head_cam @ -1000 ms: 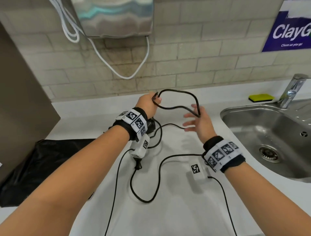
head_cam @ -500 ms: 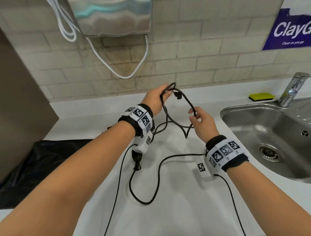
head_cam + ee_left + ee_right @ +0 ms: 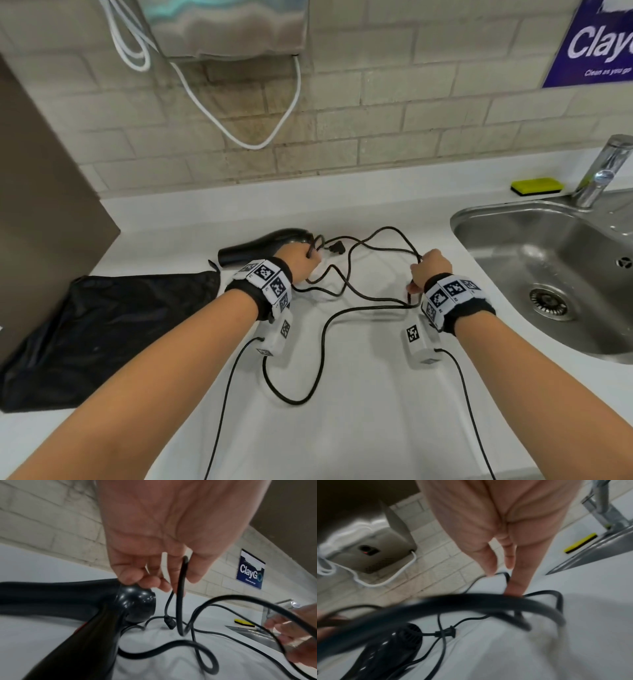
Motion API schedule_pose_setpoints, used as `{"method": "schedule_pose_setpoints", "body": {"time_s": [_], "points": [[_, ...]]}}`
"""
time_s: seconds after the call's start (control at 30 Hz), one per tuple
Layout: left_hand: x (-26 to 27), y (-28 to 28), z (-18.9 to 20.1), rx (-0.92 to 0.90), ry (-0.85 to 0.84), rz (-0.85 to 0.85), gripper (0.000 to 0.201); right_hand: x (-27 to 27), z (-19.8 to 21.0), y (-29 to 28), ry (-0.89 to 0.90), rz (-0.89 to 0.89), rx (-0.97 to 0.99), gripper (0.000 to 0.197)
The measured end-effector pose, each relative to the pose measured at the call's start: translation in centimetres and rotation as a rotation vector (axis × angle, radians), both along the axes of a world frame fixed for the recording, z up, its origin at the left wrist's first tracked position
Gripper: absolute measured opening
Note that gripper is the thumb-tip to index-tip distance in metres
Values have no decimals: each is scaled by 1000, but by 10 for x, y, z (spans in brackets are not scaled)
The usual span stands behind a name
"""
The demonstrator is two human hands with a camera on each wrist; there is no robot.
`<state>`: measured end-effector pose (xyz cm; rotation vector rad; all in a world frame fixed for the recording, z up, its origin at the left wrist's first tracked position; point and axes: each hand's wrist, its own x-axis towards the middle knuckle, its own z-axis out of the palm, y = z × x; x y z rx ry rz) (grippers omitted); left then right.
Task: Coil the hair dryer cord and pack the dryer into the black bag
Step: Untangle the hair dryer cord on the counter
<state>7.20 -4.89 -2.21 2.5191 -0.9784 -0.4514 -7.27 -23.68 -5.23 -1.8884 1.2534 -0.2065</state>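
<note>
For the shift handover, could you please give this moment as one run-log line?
step: coiling cord | left hand: pinches cord loop | right hand: grips cord | hair dryer: on counter | black bag: flat, dryer outside

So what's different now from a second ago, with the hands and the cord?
Both hands came down from mid-air to the counter. The left hand keeps its loop of cord and now rests by the hair dryer. The right hand, open a second ago, now pinches the cord. The plug now lies on the counter. The black bag is where it was.
</note>
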Motion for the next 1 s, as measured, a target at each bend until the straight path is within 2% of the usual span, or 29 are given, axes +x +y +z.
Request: {"method": "schedule_pose_setpoints", "body": {"time_s": [0.07, 0.17, 0.2, 0.27, 0.33, 0.4, 0.43, 0.47, 0.57, 0.6, 0.67, 0.73, 0.8, 0.9, 1.0], "points": [[-2, 7, -4, 46, 16, 66, 31, -1, -1, 8, -27, 68, -101, 38], [-5, 12, -17, 22, 242, 200, 22, -2, 3, 30, -94, 355, -132, 27], [-7, 12, -21, -33, 350, 252, 19, -3, 5, 38, -67, 468, -119, 26], [-12, 10, -26, -192, 584, 343, 30, -4, 7, 49, 37, 657, -168, 24], [-17, 10, -26, -307, 758, 389, 38, -4, 7, 54, 107, 748, -223, 22], [-19, 11, -27, -358, 841, 393, 38, -1, 4, 55, 175, 770, -241, 20], [-18, 13, -28, -322, 825, 394, 36, 2, 2, 55, 234, 754, -266, 22], [-17, 16, -27, -240, 737, 388, 35, 3, 1, 55, 301, 723, -298, 24], [-9, 31, -24, 149, 181, 196, 42, 4, -4, 53, 410, 602, -385, 27], [-6, 39, -24, 210, 27, 121, 38, 2, -4, 54, 377, 573, -405, 28], [-3, 59, -27, 226, -128, 1, 25, -1, -4, 61, 205, 533, -454, 31], [-2, 80, -35, 258, -175, -138, 30, -5, 4, 78, 33, 606, -604, 29], [-4, 96, -44, 298, -158, -262, 47, -6, 10, 99, -27, 827, -715, 27], [-9, 103, -47, 367, -184, -340, 65, -2, 8, 124, 181, 1168, -551, 28], [-8, 100, -51, 396, -213, -407, 66, 2, -6, 134, 428, 1289, -494, 42]]}}
